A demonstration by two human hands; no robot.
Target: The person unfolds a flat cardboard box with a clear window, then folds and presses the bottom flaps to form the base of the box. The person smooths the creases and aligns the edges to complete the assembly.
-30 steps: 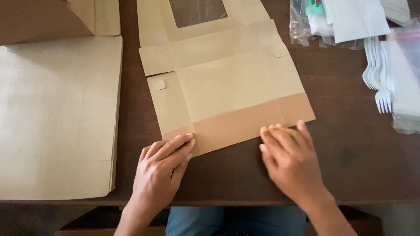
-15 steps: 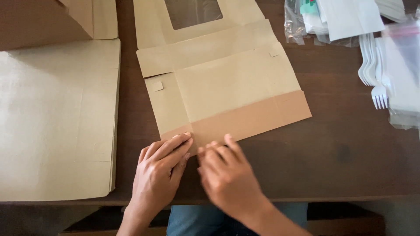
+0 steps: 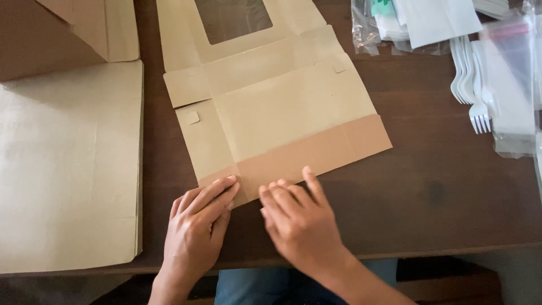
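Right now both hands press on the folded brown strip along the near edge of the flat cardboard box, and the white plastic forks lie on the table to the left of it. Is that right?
Not quite. The head view shows the left hand and right hand pressing the folded brown strip of the flat cardboard box, but the white plastic forks lie to its right, not its left.

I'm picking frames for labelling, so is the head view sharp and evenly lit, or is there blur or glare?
Head view: soft, even light; the flat cardboard box is sharp, the right hand slightly blurred, the left hand crisp; pale glare on the plastic bags; faint shadow under both hands.
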